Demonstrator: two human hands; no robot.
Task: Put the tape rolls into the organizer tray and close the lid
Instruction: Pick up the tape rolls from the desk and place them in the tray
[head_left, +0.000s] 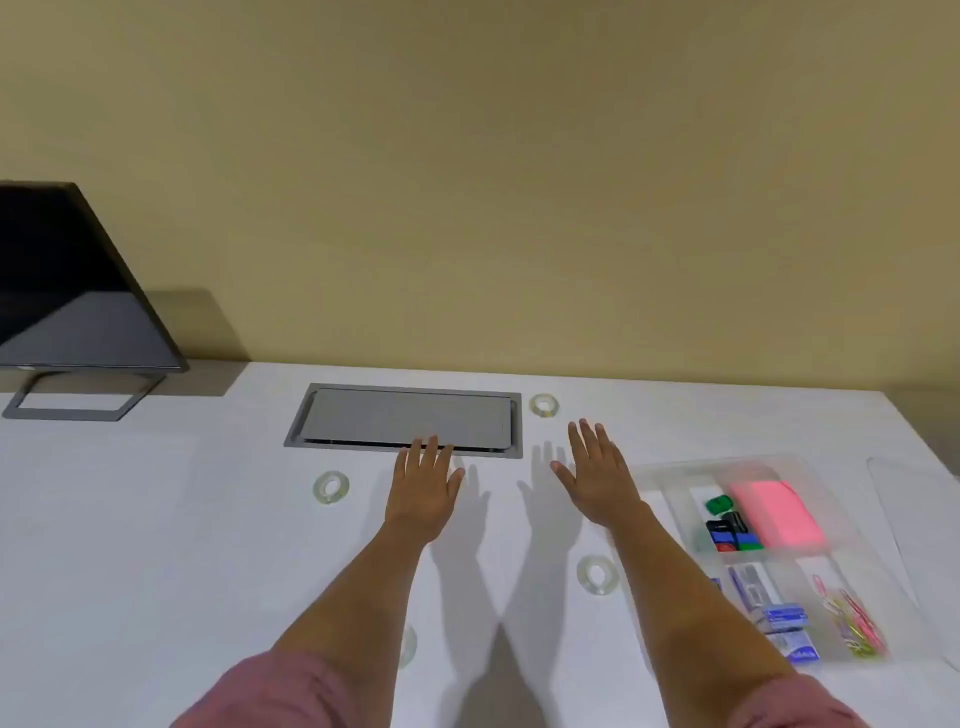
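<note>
Several clear tape rolls lie flat on the white desk: one far (544, 405), one left (331, 487), one near the tray (597, 573), and one (409, 644) half hidden behind my left forearm. My left hand (425, 486) and my right hand (600, 475) hover palm-down over the desk middle, fingers spread, holding nothing. The clear organizer tray (670, 486) stands uncovered at the right, with a pink block, coloured clips, staple boxes and paper clips inside. Its transparent lid (914, 499) lies on the desk just right of the tray.
A grey cable hatch (405, 418) is set flush in the desk beyond my hands. A dark monitor (67, 291) on a grey stand occupies the far left corner. A beige wall rises behind the desk, whose right edge runs past the lid.
</note>
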